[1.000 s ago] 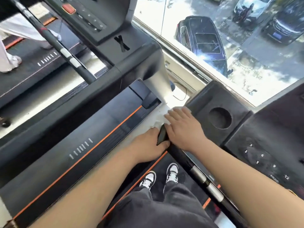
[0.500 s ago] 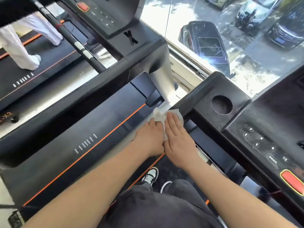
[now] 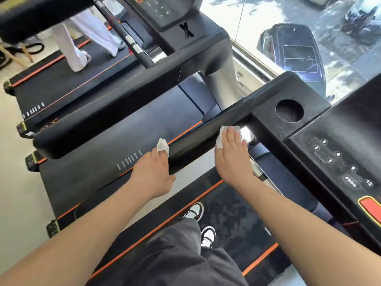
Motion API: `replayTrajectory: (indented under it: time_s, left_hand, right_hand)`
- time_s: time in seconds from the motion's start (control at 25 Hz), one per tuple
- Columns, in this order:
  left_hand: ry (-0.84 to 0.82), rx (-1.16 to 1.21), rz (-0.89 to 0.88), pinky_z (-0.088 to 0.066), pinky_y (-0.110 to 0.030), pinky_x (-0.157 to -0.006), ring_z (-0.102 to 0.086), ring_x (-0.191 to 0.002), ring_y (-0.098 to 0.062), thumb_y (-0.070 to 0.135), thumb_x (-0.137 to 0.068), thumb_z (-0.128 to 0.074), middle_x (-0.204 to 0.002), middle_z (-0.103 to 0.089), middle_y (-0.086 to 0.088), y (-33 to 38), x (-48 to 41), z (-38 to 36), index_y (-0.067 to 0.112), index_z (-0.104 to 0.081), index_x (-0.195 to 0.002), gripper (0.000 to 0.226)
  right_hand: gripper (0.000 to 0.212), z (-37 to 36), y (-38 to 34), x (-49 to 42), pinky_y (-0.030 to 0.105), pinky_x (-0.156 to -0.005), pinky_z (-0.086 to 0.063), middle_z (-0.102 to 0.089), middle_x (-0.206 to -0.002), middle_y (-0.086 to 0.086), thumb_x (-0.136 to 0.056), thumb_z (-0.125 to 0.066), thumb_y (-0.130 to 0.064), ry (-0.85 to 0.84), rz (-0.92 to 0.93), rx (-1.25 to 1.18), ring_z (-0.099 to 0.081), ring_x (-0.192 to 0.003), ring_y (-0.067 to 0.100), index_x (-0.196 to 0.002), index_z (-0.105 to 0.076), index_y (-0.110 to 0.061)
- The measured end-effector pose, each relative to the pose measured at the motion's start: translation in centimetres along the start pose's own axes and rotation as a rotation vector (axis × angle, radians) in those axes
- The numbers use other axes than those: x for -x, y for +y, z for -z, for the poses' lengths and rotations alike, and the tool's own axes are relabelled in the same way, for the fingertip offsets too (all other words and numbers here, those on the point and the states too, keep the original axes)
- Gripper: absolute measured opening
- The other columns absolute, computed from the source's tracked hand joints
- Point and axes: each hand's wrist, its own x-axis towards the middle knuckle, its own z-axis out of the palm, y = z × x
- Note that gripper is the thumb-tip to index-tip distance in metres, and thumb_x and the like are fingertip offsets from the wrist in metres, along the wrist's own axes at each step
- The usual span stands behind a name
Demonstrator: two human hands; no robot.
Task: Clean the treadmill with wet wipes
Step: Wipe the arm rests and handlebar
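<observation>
I stand on a black treadmill; its left handrail (image 3: 198, 141) runs from the console (image 3: 338, 153) back toward me. My right hand (image 3: 233, 159) lies flat with straight fingers, pressing a white wet wipe (image 3: 220, 139) onto the rail close to the console corner. My left hand (image 3: 152, 174) is at the rail's near end, fingers curled over it with a second white wet wipe (image 3: 162, 145) bunched under the fingertips. The belt (image 3: 233, 221) with orange side stripes lies below, my shoes on it.
A round cup holder (image 3: 289, 110) sits in the console corner, with buttons and a red stop key (image 3: 371, 207) to the right. A neighbouring treadmill (image 3: 115, 112) stands close on the left; another person (image 3: 82, 38) walks further left. A window (image 3: 309, 48) is ahead.
My hands were side by side on one bunch of wipe at the rail's far end. Now they are apart: the left has slid back to the near end, the right stays near the console.
</observation>
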Motion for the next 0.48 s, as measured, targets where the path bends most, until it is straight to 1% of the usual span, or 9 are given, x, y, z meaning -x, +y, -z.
replayTrajectory:
  time_s: [0.08, 0.12, 0.2, 0.24, 0.28, 0.36, 0.4, 0.48]
  left_hand:
    - [-0.013, 0.029, 0.0, -0.045, -0.042, -0.107, -0.05, -0.128, -0.031, 0.06, -0.093, -0.055, -0.145, -0.045, -0.014, 0.3, -0.2, -0.3, 0.003, -0.016, -0.157, 0.094]
    - [-0.013, 0.04, -0.01, -0.044, -0.043, -0.108, -0.05, -0.129, -0.032, 0.06, -0.092, -0.055, -0.146, -0.044, -0.015, 0.6, -0.4, -0.4, 0.002, -0.015, -0.157, 0.096]
    - [0.019, 0.08, -0.045, -0.044, -0.044, -0.108, -0.05, -0.13, -0.033, 0.058, -0.089, -0.058, -0.148, -0.044, -0.015, 0.8, -0.8, -0.8, 0.003, -0.011, -0.159, 0.1]
    - [0.039, 0.114, -0.061, -0.045, -0.044, -0.107, -0.05, -0.13, -0.032, 0.056, -0.088, -0.059, -0.147, -0.045, -0.014, 0.6, -1.0, -0.9, 0.005, -0.014, -0.159, 0.098]
    - [0.058, 0.14, -0.08, -0.045, -0.042, -0.107, -0.05, -0.13, -0.031, 0.055, -0.089, -0.058, -0.146, -0.047, -0.012, 0.0, -0.9, -1.0, 0.007, -0.022, -0.156, 0.09]
    - [0.07, 0.137, -0.126, -0.042, -0.039, -0.107, -0.049, -0.13, -0.028, 0.053, -0.092, -0.055, -0.144, -0.049, -0.01, -1.4, -0.3, -1.2, 0.011, -0.037, -0.148, 0.072]
    - [0.073, 0.119, -0.14, -0.042, -0.038, -0.106, -0.05, -0.129, -0.027, 0.054, -0.093, -0.054, -0.143, -0.05, -0.009, -2.2, 0.3, -1.4, 0.011, -0.041, -0.145, 0.068]
    - [0.075, 0.065, -0.141, -0.043, -0.038, -0.106, -0.051, -0.126, -0.027, 0.057, -0.094, -0.054, -0.139, -0.052, -0.009, -4.5, 1.9, -2.2, 0.009, -0.04, -0.145, 0.072]
  right_hand:
    - [0.09, 0.0, -1.9, -0.4, 0.049, -0.126, -0.006, -0.007, -0.171, 0.015, -0.083, 0.011, -0.042, -0.013, -0.013, -0.079, -0.003, -0.159, 0.028, -0.163, -0.007, -0.003]
    - [0.087, -0.1, -3.1, -0.4, 0.048, -0.126, -0.004, -0.007, -0.172, 0.013, -0.086, 0.008, -0.042, -0.018, 0.027, -0.092, -0.002, -0.159, 0.027, -0.163, -0.007, -0.004]
    - [0.085, -0.3, -5.4, -0.3, 0.047, -0.128, -0.002, -0.009, -0.172, 0.009, -0.088, 0.007, -0.042, -0.047, 0.174, -0.061, -0.002, -0.159, 0.025, -0.164, -0.01, -0.007]
    - [0.087, -0.6, -6.5, -0.1, 0.046, -0.128, -0.001, -0.009, -0.172, 0.009, -0.087, 0.009, -0.043, -0.075, 0.242, -0.029, -0.002, -0.159, 0.025, -0.164, -0.011, -0.007]
    - [0.089, -0.8, -7.7, 0.2, 0.044, -0.129, 0.001, -0.008, -0.172, 0.009, -0.086, 0.01, -0.044, -0.106, 0.29, 0.007, 0.0, -0.159, 0.025, -0.164, -0.012, -0.008]
    - [0.087, -1.5, -9.4, 0.7, 0.04, -0.128, 0.004, -0.008, -0.172, 0.011, -0.088, 0.007, -0.046, -0.127, 0.32, 0.069, -0.001, -0.159, 0.026, -0.163, -0.015, -0.007]
    - [0.085, -2.0, -10.2, 1.1, 0.041, -0.128, 0.002, -0.012, -0.171, 0.012, -0.09, 0.003, -0.046, -0.098, 0.314, 0.092, -0.005, -0.159, 0.028, -0.162, -0.02, -0.007]
    - [0.078, -3.0, -12.2, 1.8, 0.046, -0.128, -0.008, -0.025, -0.167, 0.016, -0.095, -0.008, -0.043, -0.035, 0.29, 0.137, -0.017, -0.157, 0.033, -0.159, -0.031, -0.005]
